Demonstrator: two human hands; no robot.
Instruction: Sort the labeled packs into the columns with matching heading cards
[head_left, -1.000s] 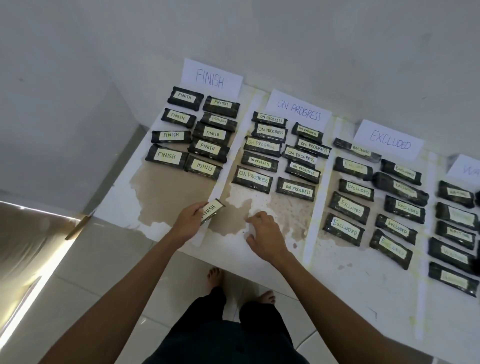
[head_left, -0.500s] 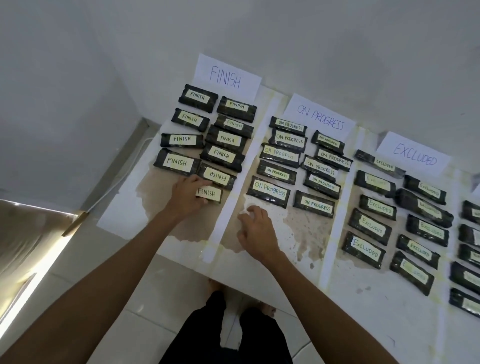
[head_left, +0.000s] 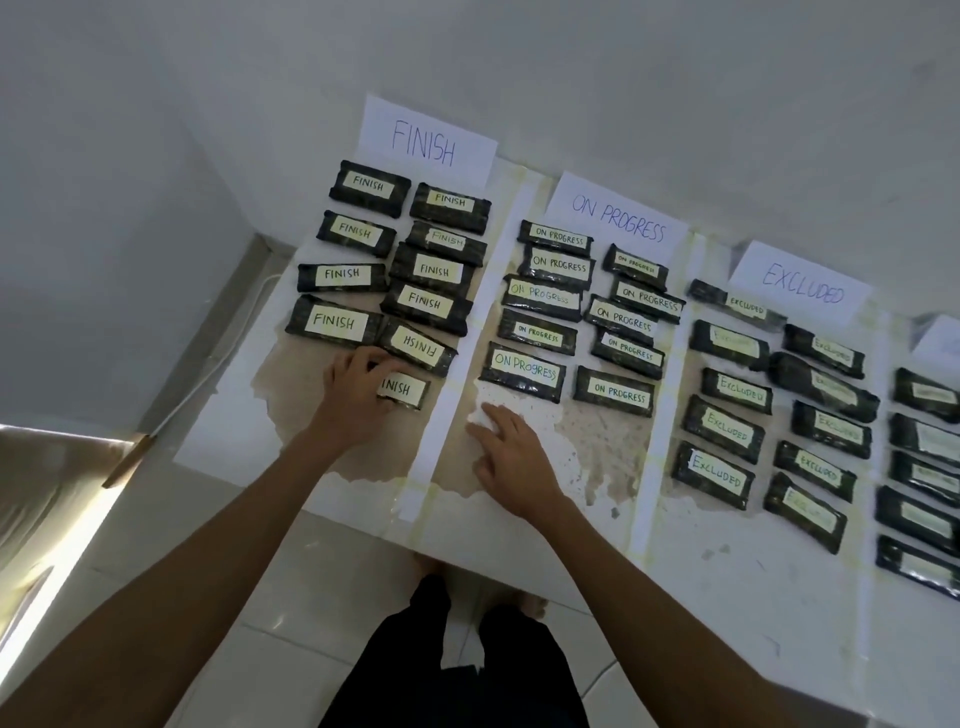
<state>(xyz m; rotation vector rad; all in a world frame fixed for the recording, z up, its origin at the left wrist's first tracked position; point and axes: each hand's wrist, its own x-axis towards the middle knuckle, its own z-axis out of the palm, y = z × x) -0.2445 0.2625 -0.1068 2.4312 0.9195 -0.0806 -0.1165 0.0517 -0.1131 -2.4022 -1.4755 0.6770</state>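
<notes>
I see my left hand (head_left: 353, 395) lying on a dark pack (head_left: 405, 389) with a label that reads FINISH. The fingers are curled over the left end of the pack and cover the first letter; I cannot tell if they pinch it or only press on it. The pack lies flat on the white table (head_left: 701, 571), at the near end of the column under the FINISH card (head_left: 426, 140), just below the pack whose label is upside down (head_left: 418, 347). Its long axis runs left to right, a little tilted, with the right end lower, and the word reads upright from my side.

My right hand (head_left: 511, 462) rests palm down on the bare stained surface in the ON PROGRESS column, fingers loosely spread and holding nothing, near the closest ON PROGRESS pack (head_left: 522, 371).
</notes>
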